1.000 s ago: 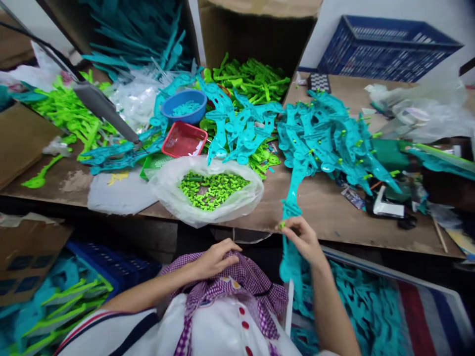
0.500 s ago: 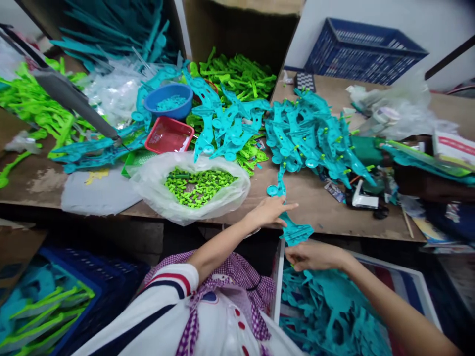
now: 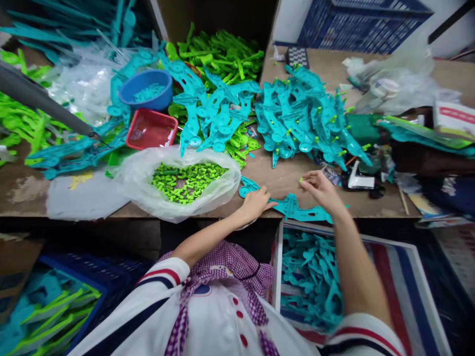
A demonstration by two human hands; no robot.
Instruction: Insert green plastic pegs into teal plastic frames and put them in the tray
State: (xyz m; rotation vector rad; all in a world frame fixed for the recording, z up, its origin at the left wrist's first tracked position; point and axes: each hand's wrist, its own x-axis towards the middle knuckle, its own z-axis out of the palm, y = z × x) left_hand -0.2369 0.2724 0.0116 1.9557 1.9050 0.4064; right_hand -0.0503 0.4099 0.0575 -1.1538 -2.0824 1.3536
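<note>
1. At the tabletop's [image 3: 319, 190] left edge I see green parts [image 3: 18, 121] and a grey bar [image 3: 44, 101] slanting down to a few teal parts [image 3: 70, 151]. A pale sheet [image 3: 79, 198] lies at the near edge there.
2. Next come a blue bowl [image 3: 146, 89] and a red tray [image 3: 150, 131], touching or nearly so. In front of them an open bag [image 3: 128, 180] of small green pegs [image 3: 185, 180] reaches right to the near edge; no free room there.
3. My left hand [image 3: 256, 202] lies palm down, fingers loosely spread, pressing on the round end of a long teal piece [image 3: 297, 210]. That piece lies flat along the near edge, just right of the bag.
4. Behind it, a loose teal heap [image 3: 215, 116] sits on green scraps [image 3: 243, 143], with a box of green parts [image 3: 222, 54] at the far edge.
5. My right hand [image 3: 321, 190] hovers over the piece's right half, thumb and forefinger pinched on a small green peg [image 3: 300, 181]; the other fingers are curled.
6. The only bare wood is the strip between the two hands and the big teal pile [image 3: 300, 118] behind them.
7. Right of that hand: a white item [image 3: 358, 182], dark clutter, then plastic wrap [image 3: 397, 84] and a blue crate [image 3: 356, 24] at the far right corner.
8. Below the near edge, under my right arm, a tray [image 3: 411, 277] holds more teal pieces.
</note>
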